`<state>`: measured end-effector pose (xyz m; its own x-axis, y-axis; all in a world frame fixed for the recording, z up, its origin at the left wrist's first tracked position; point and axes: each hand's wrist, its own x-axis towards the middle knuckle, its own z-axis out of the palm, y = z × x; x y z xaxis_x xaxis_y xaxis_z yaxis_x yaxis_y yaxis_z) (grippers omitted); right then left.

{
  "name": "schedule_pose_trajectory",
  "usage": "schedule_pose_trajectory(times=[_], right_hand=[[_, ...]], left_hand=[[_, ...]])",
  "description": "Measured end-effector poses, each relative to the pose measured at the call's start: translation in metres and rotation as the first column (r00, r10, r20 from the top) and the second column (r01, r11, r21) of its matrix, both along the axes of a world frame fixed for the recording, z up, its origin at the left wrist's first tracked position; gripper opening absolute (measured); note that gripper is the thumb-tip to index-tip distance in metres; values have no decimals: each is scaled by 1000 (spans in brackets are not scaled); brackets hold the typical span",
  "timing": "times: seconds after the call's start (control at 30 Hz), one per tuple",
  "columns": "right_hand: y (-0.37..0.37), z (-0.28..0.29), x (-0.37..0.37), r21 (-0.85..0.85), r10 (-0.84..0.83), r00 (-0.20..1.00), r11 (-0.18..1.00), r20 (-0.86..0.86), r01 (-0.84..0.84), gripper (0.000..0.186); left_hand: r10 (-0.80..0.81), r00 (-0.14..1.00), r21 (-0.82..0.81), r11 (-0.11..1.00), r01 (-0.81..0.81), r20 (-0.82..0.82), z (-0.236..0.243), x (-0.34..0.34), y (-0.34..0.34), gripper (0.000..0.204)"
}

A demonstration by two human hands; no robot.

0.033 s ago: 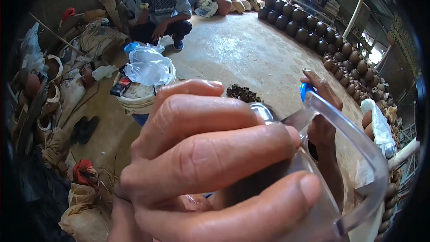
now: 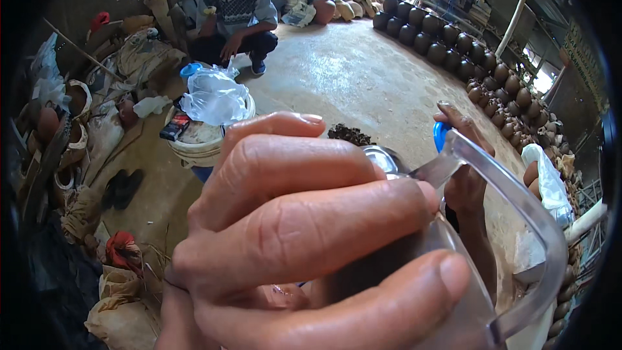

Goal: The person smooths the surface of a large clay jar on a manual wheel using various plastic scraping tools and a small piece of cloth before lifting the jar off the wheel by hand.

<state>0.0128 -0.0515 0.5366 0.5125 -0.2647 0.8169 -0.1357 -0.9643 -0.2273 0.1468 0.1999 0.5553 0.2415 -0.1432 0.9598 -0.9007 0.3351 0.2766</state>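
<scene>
My left hand (image 2: 291, 220) fills the lower middle of the view, very close. Its fingers wrap round a clear plastic mug (image 2: 463, 279), whose handle (image 2: 544, 233) curves out to the right. Something dark shows through the mug's wall between the fingers; whether it is liquid I cannot tell. Past the handle, my right hand (image 2: 470, 133) is raised, with a blue round lid (image 2: 442, 136) pinched in its fingers. Just beyond the mug shows part of a shiny round metal thing (image 2: 383, 157).
A white bucket (image 2: 201, 150) bears a crumpled plastic bag (image 2: 217, 94). Behind it a person (image 2: 236, 19) squats. Dark clumps (image 2: 350, 134) lie on the floor. Rows of dark clay pots (image 2: 447, 39) line the right side. Dark slippers (image 2: 122, 188) and cloths lie at left.
The mug's handle has shifted a little to the right and down. More of the blue lid shows. Both hands keep their grips.
</scene>
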Motion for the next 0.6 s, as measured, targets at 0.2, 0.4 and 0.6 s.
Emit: schedule_pose_trajectory(times=[0.2,0.4,0.6], right_hand=[[0,-1,-4,2,-20,999,1000,-26,20,92],[0,0,-7,43,8,1000,999,-13,-8,92],[-10,-10,-1,28,48,998,998,29,-49,93]], left_hand=[[13,1000,69,998,-14,19,11,-8,0,42],[54,998,43,998,-55,29,22,-11,-3,51],[88,995,30,996,-89,37,25,-13,-5,60]])
